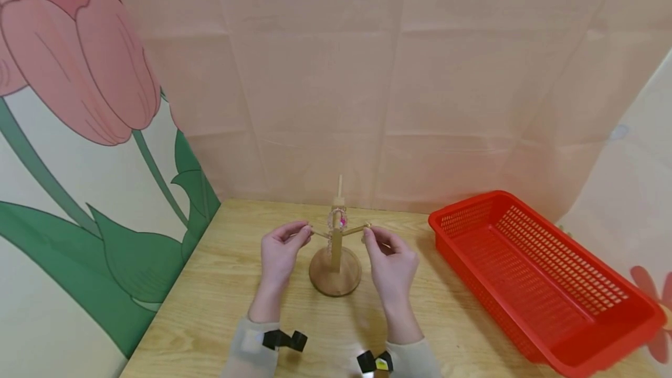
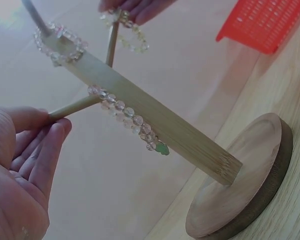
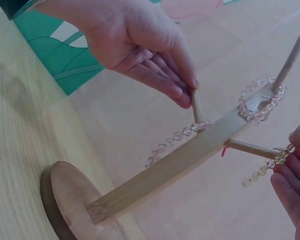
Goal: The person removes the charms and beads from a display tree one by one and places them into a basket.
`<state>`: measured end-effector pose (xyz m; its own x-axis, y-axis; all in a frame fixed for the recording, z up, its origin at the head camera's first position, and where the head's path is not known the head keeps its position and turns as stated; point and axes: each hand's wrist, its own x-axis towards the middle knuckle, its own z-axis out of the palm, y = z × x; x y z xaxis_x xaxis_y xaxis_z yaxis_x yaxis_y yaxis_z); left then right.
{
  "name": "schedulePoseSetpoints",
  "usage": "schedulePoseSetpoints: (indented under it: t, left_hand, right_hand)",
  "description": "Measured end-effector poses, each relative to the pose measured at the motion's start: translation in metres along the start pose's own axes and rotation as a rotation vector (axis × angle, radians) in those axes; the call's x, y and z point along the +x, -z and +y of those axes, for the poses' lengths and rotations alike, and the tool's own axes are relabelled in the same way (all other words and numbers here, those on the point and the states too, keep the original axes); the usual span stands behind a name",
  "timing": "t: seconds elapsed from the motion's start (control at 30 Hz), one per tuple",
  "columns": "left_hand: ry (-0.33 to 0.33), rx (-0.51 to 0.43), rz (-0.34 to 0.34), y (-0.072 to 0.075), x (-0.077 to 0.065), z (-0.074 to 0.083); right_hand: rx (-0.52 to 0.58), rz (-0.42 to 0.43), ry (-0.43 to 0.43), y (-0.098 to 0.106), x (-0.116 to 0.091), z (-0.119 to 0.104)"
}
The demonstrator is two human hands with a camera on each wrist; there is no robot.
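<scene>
The bracelet stand [image 1: 336, 255] is upright on the wood-grain bench [image 1: 205, 290], between the two hands and left of the red plastic basket [image 1: 475, 279]. Its pale wooden post is flat-sided and rises from a thick, round, browner base [image 1: 328, 287]. A slim rod [image 3: 290, 60] projects from the top; one peg extends to each side below it.

Left hand [image 1: 280, 252]: thumb and fingertips pinched together on the outer end of the left peg [image 2: 75, 107]. Right hand [image 1: 395, 261]: thumb and fingers clamped on the yellow-beaded bracelet [image 3: 255, 177] at the outer end of the right peg [image 3: 250, 148].

Upper bracelet [image 2: 80, 49]: clear, pink-tinted beads, looped around the top of the stand. Left bracelet [image 2: 137, 120]: round, translucent, pale pink beads, hanging from the left peg beside the post; a green charm [image 2: 162, 148] is at its lower end. Yellow-beaded bracelet: translucent, pale yellow beads.
</scene>
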<state>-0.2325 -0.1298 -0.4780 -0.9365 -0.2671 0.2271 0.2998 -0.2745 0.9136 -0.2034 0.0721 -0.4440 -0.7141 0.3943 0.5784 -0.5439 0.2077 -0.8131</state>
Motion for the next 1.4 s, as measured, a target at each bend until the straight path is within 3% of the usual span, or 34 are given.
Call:
schedulePoseSetpoints:
  t: [0.07,0.47,1.4]
  left_hand:
    - [-0.001,-0.001,-0.005,0.0,0.0,-0.001]
    - [-0.007,-0.01,0.01,0.001,0.002,-0.005]
    - [-0.033,0.03,0.037,0.002,0.002,-0.003]
  right_hand:
    - [0.003,0.007,0.005,0.002,0.001,-0.009]
    - [-0.025,0.051,-0.002,0.008,0.008,-0.009]
    - [-0.043,0.058,-0.064,0.017,0.015,-0.01]
